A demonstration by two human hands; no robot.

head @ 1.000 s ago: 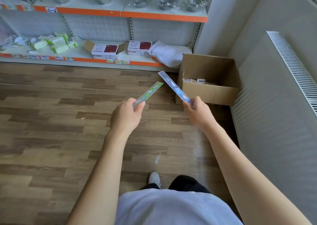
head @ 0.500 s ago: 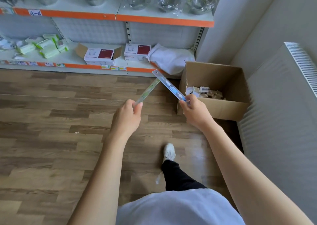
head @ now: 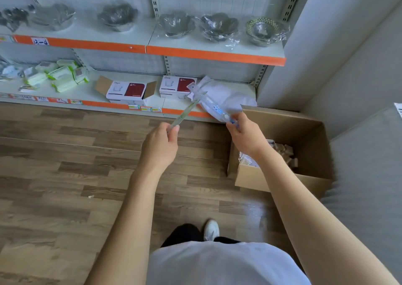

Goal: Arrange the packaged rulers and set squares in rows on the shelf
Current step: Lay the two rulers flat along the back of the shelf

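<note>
My left hand [head: 159,145] pinches the near end of a packaged ruler with green print [head: 187,110], which points up and to the right toward the bottom shelf [head: 91,93]. A packaged ruler with blue print [head: 214,107] is gripped at its near end by my right hand [head: 245,135] and slants up to the left. The far ends of the two rulers cross in front of a white bag [head: 226,97] lying on that shelf.
An open cardboard box [head: 304,141] with small packets stands on the wooden floor at the right, by a white radiator [head: 369,176]. The bottom shelf holds two red-and-white boxes [head: 128,92] and green-and-white packs [head: 58,76]. Wrapped metal bowls [head: 219,27] line the upper shelf.
I have stepped closer to the shelf. Both hands have carried their rulers forward, and the ruler tips now overlap the bottom shelf's edge.
</note>
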